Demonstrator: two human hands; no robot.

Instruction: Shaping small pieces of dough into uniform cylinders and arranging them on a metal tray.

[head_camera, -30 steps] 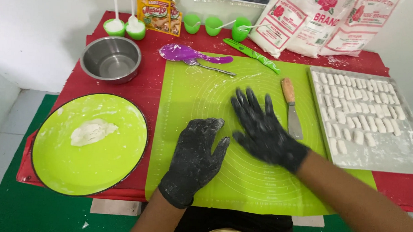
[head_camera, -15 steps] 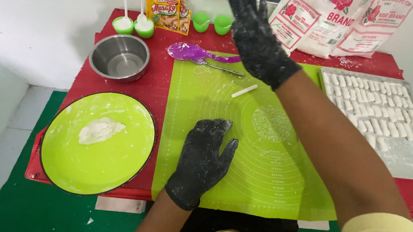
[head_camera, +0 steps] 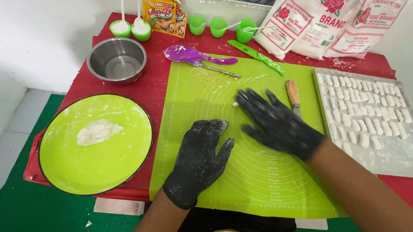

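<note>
Gloved hands (head_camera: pixel 242 140) on green mat (head_camera: pixel 259 177)

Dough piece (head_camera: pixel 235 103) mostly under fingers (head_camera: pixel 252 101)

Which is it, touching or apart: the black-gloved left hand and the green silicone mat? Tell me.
Touching. The head view shows the black-gloved left hand lying palm-down, fingers spread, flat on the green silicone mat, with no gap visible beneath it.

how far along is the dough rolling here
Done: many small dough pieces line the tray. In hand: the right hand presses a small white piece on the green mat; the left hand rests flat. Left: one dough lump on the plate.
</note>
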